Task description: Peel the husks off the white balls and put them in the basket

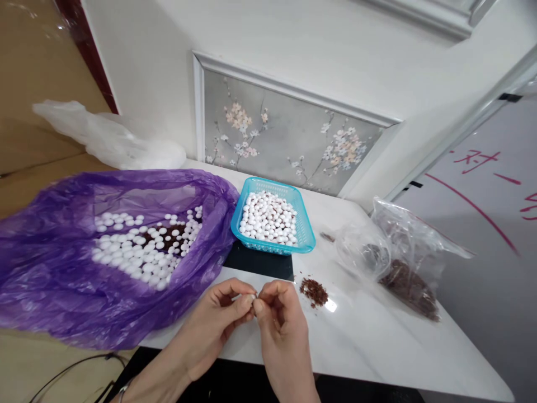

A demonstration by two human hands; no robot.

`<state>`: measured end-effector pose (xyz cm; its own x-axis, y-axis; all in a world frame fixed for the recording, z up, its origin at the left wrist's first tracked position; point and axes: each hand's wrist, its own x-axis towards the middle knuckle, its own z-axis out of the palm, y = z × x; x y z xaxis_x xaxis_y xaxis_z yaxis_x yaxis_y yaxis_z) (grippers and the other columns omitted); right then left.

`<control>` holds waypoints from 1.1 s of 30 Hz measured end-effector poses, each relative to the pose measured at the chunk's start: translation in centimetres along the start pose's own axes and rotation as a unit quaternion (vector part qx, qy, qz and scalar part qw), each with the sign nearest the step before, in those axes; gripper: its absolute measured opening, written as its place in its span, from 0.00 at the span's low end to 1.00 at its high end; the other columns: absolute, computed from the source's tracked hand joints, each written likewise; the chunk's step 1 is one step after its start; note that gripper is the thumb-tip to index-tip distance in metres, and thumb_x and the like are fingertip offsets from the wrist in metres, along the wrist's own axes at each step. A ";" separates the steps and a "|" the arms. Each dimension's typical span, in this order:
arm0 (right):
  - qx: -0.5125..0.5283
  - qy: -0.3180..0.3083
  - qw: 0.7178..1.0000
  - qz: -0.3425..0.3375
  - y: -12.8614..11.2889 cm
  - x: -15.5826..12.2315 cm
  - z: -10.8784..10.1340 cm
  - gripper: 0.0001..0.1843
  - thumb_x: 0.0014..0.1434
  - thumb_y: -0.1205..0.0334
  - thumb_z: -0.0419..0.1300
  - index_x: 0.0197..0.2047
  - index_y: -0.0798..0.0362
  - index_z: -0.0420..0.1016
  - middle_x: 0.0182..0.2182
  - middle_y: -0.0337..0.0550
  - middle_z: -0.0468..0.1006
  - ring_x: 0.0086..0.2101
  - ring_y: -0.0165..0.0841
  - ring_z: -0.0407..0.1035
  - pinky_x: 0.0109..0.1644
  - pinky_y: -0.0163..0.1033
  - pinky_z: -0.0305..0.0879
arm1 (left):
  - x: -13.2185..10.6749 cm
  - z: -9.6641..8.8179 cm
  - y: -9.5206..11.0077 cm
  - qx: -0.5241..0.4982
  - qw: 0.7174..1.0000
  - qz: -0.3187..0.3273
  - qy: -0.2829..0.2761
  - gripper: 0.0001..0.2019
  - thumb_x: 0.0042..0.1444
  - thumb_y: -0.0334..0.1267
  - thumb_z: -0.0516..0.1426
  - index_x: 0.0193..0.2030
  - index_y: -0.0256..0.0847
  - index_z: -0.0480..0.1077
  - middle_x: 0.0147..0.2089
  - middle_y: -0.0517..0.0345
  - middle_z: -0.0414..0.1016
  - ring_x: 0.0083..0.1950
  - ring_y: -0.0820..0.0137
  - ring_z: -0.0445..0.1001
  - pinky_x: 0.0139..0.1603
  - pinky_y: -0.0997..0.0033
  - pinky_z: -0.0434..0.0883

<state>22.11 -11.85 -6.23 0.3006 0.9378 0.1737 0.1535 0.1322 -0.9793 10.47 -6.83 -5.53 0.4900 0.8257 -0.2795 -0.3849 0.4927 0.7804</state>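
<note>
My left hand (pixel 224 310) and my right hand (pixel 283 324) meet above the table's front edge, thumbs and forefingers pinched together. A tiny pale thing shows between the fingertips; most of it is hidden, and its kind cannot be made out. Just right of my right hand lies a small heap of reddish-brown shreds (pixel 314 292) on the white tabletop. Beyond the hands, a blue plastic basket (pixel 308 226) holds many small white balls (pixel 268 218). To the left, an open purple plastic bag (pixel 54 246) contains more white balls (pixel 126 252) and some dark brown material.
A clear round tub (pixel 361 252) stands at the right beside a clear bag of brown shreds (pixel 411 288). Under the basket is a flat black item (pixel 260 262). A white plastic bag (pixel 121 143) lies behind the purple one. Wall and whiteboard (pixel 478 224) border the table.
</note>
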 end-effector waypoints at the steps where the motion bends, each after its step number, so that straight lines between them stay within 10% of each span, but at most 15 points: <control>1: 0.005 0.008 1.000 0.005 0.1 0.1 0.1 0.01 0.63 0.63 0.53 0.37 0.48 0.62 0.31 0.35 0.65 0.31 0.28 0.64 0.35 0.34 0.64 | 0.0 0.0 0.0 0.000 1.000 0.004 0.003 0.03 0.48 0.35 0.65 0.30 0.39 0.75 0.29 0.63 0.73 0.32 0.77 0.69 0.38 0.80 0.68; 9: 0.070 0.043 0.997 0.003 -0.6 0.4 -1.3 0.05 0.62 0.58 0.54 0.40 0.49 0.65 0.27 0.34 0.67 0.28 0.27 0.65 0.34 0.32 0.65 | -0.5 1.1 1.3 -0.036 0.999 -0.018 -0.016 0.05 0.51 0.36 0.63 0.35 0.40 0.76 0.30 0.62 0.72 0.30 0.79 0.70 0.35 0.82 0.70; 20: -0.205 0.247 0.946 0.038 2.0 -0.2 -11.1 0.13 0.60 0.51 0.55 0.43 0.49 0.71 0.26 0.36 0.72 0.27 0.31 0.67 0.33 0.34 0.64 | 0.6 1.0 3.4 0.062 0.991 0.099 0.064 0.08 0.43 0.36 0.68 0.33 0.41 0.79 0.33 0.60 0.78 0.33 0.76 0.72 0.37 0.82 0.71; 27: -0.349 0.127 0.928 -0.029 2.3 0.3 -11.0 0.11 0.59 0.58 0.54 0.37 0.51 0.77 0.36 0.44 0.79 0.34 0.37 0.72 0.38 0.39 0.67 | 4.2 4.4 5.9 0.249 0.918 0.283 0.126 0.14 0.47 0.39 0.64 0.42 0.40 0.78 0.41 0.54 0.81 0.43 0.63 0.76 0.49 0.66 0.71; 33: -0.479 0.104 0.872 -0.022 3.2 0.4 -9.8 0.12 0.61 0.61 0.51 0.34 0.48 0.76 0.34 0.42 0.77 0.30 0.37 0.73 0.32 0.39 0.66 | 6.8 5.1 5.8 0.260 0.931 0.254 0.037 0.30 0.51 0.37 0.61 0.62 0.40 0.62 0.67 0.49 0.59 0.66 0.59 0.59 0.63 0.63 0.60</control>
<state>31.97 -14.16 -8.28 0.4230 0.8473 0.3212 0.8544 -0.2550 -0.4527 15.53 0.19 -0.10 0.2848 0.9422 0.1764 -0.1127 -0.1498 0.9823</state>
